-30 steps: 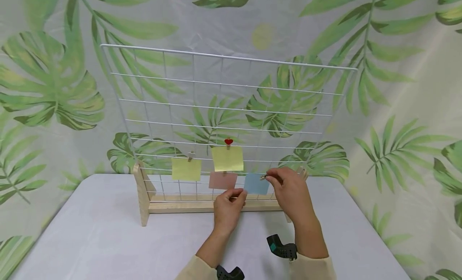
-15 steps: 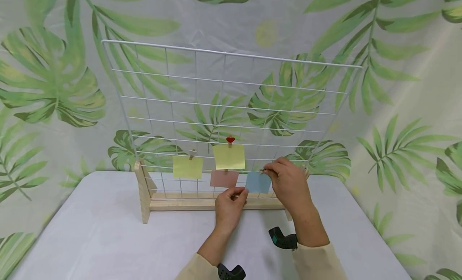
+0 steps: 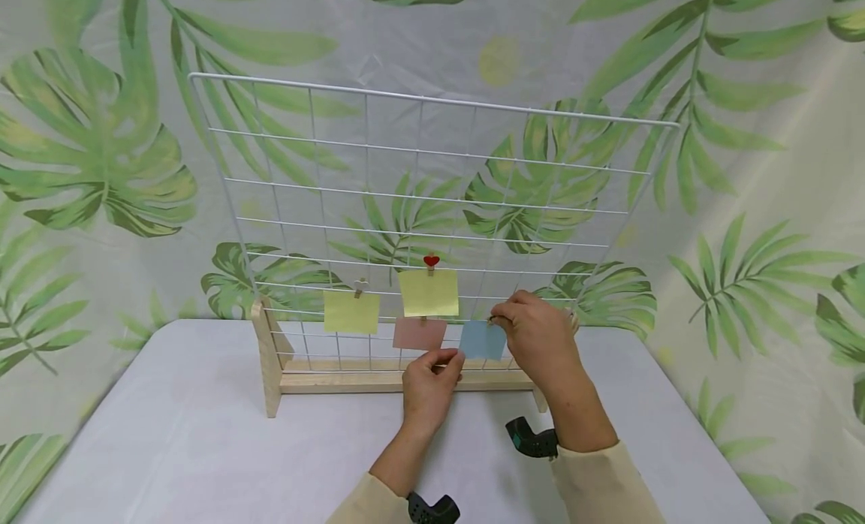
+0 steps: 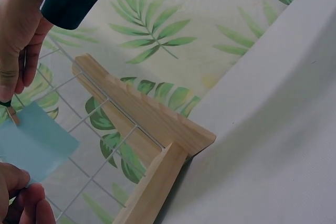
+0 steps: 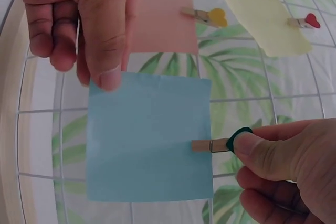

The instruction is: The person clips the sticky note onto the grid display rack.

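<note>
A blue paper note point(image 3: 482, 340) lies against the lower right part of a white wire grid point(image 3: 365, 143). My left hand point(image 3: 429, 393) pinches the note's lower left corner between thumb and fingers. My right hand point(image 3: 541, 340) grips the dark green end of a small wooden clothespin point(image 5: 211, 145), whose jaws lie over the note's top edge. In the right wrist view, a pink note point(image 5: 163, 19) hangs beside it from a clothespin with a yellow heart point(image 5: 217, 17). Whether the blue note's clothespin also bites a grid wire cannot be made out.
Two yellow notes point(image 3: 351, 314) hang nearby, the higher one by a clothespin with a red heart point(image 3: 431, 261). A wooden stand point(image 3: 324, 382) bears the grid on a white-covered table point(image 3: 169, 434). Leaf-patterned cloth point(image 3: 764, 171) stands behind.
My right hand has shifted slightly up and left along the note's top edge while still gripping the clothespin. The left hand keeps its pinch on the note. The head view has tilted slightly.
</note>
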`<control>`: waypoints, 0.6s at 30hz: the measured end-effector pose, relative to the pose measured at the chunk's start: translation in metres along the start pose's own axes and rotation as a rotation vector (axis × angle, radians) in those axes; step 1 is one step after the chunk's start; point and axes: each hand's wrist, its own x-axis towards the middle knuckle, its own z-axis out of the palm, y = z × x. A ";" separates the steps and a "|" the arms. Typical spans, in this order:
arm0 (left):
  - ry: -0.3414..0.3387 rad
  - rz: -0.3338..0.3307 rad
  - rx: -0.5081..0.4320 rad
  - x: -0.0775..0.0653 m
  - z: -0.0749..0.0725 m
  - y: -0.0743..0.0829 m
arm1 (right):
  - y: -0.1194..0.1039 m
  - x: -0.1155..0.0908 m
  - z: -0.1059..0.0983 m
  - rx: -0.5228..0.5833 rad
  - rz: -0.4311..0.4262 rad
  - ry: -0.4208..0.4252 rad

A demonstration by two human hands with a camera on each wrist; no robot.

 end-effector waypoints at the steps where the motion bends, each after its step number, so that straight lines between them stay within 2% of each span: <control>1: 0.000 0.000 -0.001 0.000 0.000 0.000 | 0.000 0.000 0.000 -0.003 -0.002 -0.007; 8: -0.014 -0.011 -0.014 -0.001 -0.001 0.001 | -0.003 -0.002 0.000 0.003 0.002 -0.028; 12: -0.016 -0.018 -0.006 -0.001 -0.001 0.001 | -0.005 -0.003 0.000 0.028 0.054 -0.049; 18: -0.022 -0.017 0.013 0.000 -0.003 0.002 | -0.007 -0.003 -0.001 0.068 0.106 -0.005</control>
